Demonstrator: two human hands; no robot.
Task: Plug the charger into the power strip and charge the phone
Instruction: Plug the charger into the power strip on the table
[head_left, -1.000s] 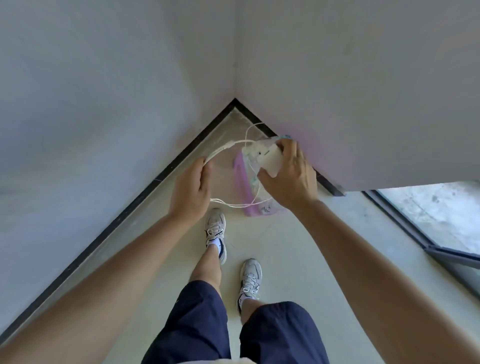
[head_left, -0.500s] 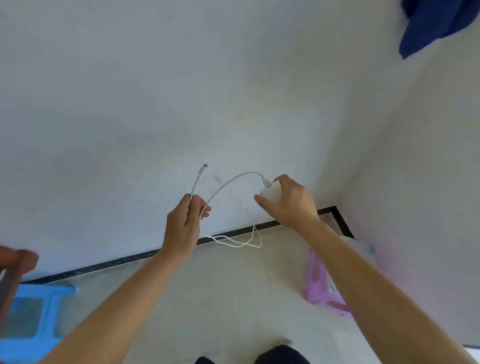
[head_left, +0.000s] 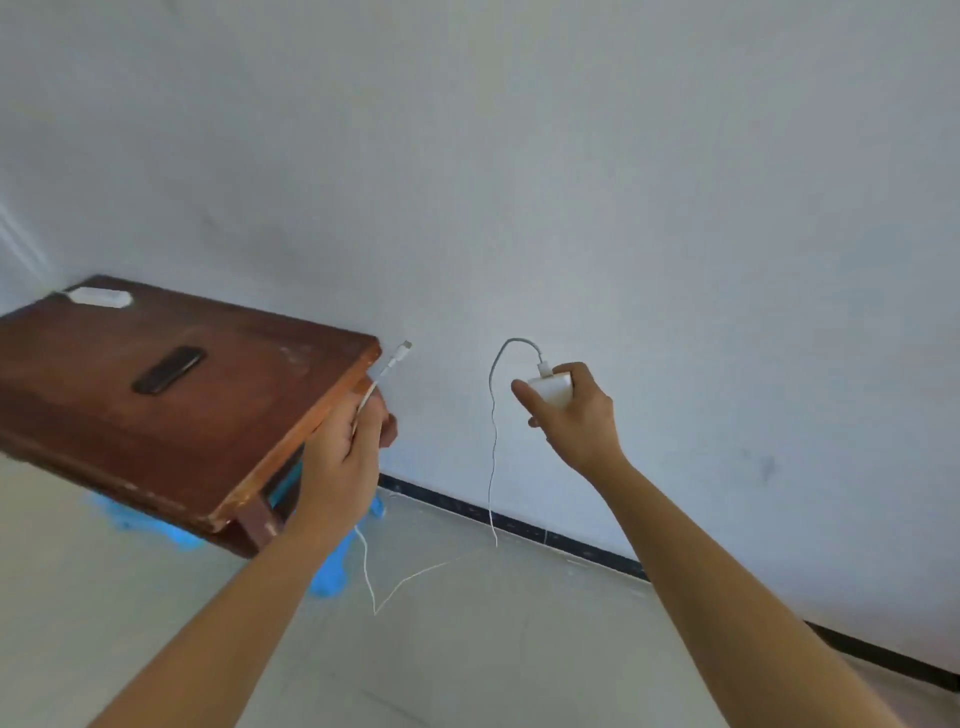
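- The charger (head_left: 551, 388), a white block, is gripped in the right hand (head_left: 574, 415), held in the air in front of the white wall (head_left: 623, 182).
- The right hand is closed around the charger body, with thumb on the left side and fingers wrapped over the top and right.
- A white cable (head_left: 492, 441) leaves the top of the charger, arcs to the left, and drops in a slack loop toward the floor (head_left: 493, 649).
- The loop rises again to the left hand (head_left: 345, 457), which pinches the cable near its free end.
- The cable connector (head_left: 401, 353) projects up and to the right beyond the left hand, unplugged, just beside the corner of the table (head_left: 234, 415).
- The phone (head_left: 169, 370), a dark slab, lies flat near the middle of the brown wooden tabletop, well apart from both hands.
- The power strip (head_left: 100, 298), white, rests at the far left corner of the tabletop, close to the wall. Its sockets are too blurred to make out.
- A blue plastic item (head_left: 327, 571) stands on the floor under the table; its form is unclear.
- A dark baseboard (head_left: 571, 543) runs along the junction of wall and floor.
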